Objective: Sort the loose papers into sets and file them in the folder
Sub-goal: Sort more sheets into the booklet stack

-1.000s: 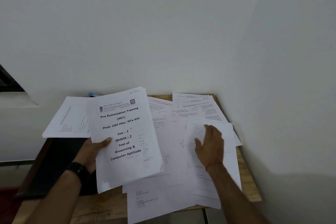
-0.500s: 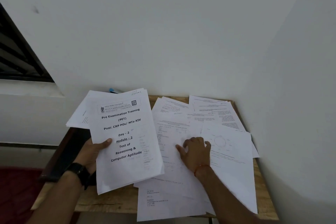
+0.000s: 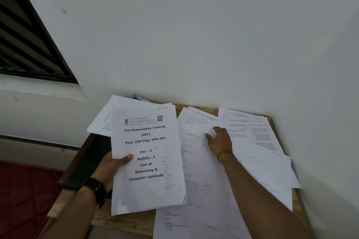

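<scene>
My left hand (image 3: 110, 167) grips a stack of white sheets (image 3: 147, 161) by its left edge, thumb on the cover page that reads "Pre Examination Training". The stack is held tilted above the table's left part. Several loose printed papers (image 3: 204, 180) lie spread and overlapping across a small wooden table (image 3: 120, 221). My right hand (image 3: 219, 139) rests on the loose papers near the table's back, fingers lying on a sheet. A dark folder (image 3: 87, 163) lies at the table's left edge, partly hidden by the held stack.
White walls close in behind and to the right of the table. A dark louvred window (image 3: 25, 44) is at upper left. A red cloth surface (image 3: 21, 196) lies left of the table. A blue object (image 3: 135, 96) peeks out behind the held stack.
My right hand has moved from the middle of the papers toward the back of the table. The left hand keeps holding the stack. The camera has turned slightly left.
</scene>
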